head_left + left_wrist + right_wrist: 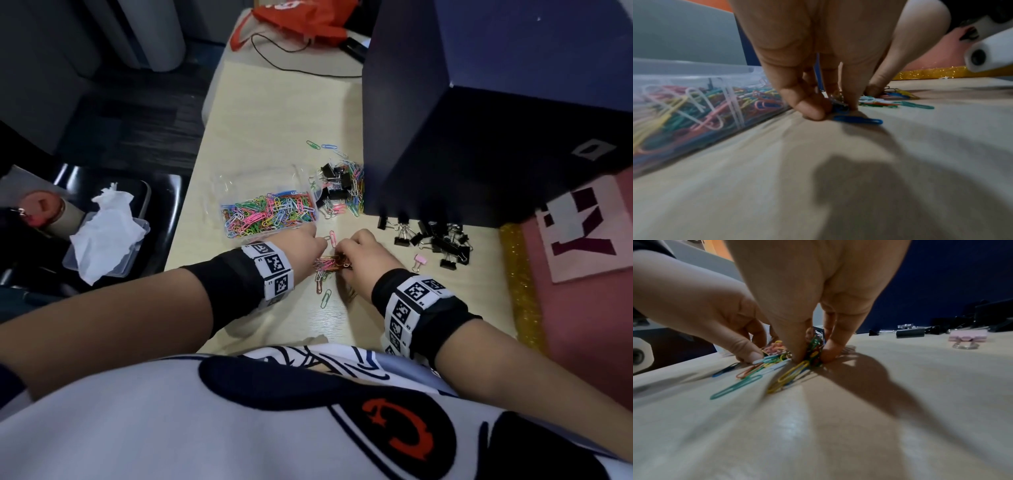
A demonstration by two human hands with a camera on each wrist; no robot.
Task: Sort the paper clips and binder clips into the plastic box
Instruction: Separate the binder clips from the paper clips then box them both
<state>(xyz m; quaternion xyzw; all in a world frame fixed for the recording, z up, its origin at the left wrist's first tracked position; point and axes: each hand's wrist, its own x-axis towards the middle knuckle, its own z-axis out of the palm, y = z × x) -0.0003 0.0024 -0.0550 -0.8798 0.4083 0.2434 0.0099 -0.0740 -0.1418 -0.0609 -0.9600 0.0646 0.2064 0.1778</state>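
1. Between the two hands on the table (274, 120), a small heap of coloured paper clips (330, 265) lies just in front of the person's body.
2. The right hand (359, 253) has thumb and fingers (830, 350) drawn narrow, pinching a bunch of those clips upright off the table; fingertips touch the surface.
3. The left hand (301, 240) also has its fingers (807, 107) nearly closed, thumb against fingertips, pinching a few clips at the table; a blue clip (858, 120) lies flat just beside them, long axis running left to right in the left wrist view.
4. A green clip (735, 387) and a yellow clip (789, 374) lie flat, long axes running from the pinch toward the right wrist camera.
5. The plastic box (267, 209), clear and holding many coloured clips, sits just beyond the left hand.
6. A mixed pile of paper clips and black binder clips (342, 185) lies beside the box's right end.
7. More black binder clips (435, 240) and one pink binder clip (420, 260) lie to the right of the right hand.
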